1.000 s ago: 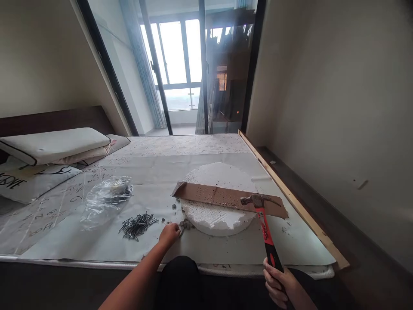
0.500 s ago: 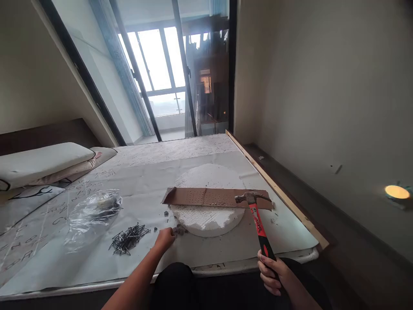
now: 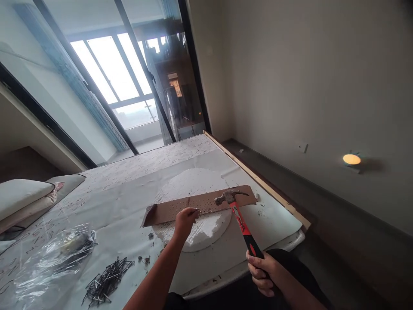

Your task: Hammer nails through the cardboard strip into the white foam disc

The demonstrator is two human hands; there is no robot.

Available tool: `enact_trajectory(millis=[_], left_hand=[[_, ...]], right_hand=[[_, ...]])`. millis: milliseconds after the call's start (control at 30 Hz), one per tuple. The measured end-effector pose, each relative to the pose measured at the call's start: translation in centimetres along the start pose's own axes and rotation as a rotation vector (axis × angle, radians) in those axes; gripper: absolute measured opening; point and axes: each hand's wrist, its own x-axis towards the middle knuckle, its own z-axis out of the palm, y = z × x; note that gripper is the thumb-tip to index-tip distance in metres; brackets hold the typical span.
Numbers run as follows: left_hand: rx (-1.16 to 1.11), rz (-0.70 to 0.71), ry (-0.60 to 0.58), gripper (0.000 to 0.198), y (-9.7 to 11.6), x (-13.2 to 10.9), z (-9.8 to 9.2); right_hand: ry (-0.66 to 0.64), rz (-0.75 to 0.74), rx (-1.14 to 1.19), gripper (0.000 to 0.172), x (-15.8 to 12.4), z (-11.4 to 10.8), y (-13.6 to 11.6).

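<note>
A brown strip of board [image 3: 167,209] studded with nail heads lies across a round white foam disc [image 3: 190,185] on a paper-covered bed. My left hand [image 3: 185,218] pinches a small nail [image 3: 195,210] against the strip near its middle. My right hand [image 3: 263,271] grips the red and black handle of a claw hammer [image 3: 240,221]. Its steel head rests over the strip, just right of my left hand.
A pile of loose dark nails [image 3: 105,280] lies at the lower left beside a clear plastic bag [image 3: 48,262]. Folded cushions [image 3: 22,200] sit at the far left. A wooden batten [image 3: 254,178] runs along the bed's right edge. A wall lamp [image 3: 351,159] glows on the right.
My left hand has left the debris beside the foam disc and come up onto the brown strip with a nail. The view has swung and tilted to the right.
</note>
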Motion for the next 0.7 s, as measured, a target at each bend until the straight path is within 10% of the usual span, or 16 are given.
enact_trajectory(millis=[200, 700], left_hand=[[0.124, 0.050, 0.009, 0.029, 0.2, 4.2, 3.9], [0.179, 0.137, 0.042, 0.022, -1.2, 3.7, 6.6]], right_hand=[[0.025, -0.020, -0.008, 0.043, -0.4, -0.6, -0.1], [0.087, -0.035, -0.014, 0.045, -0.1, -0.3, -0.2]])
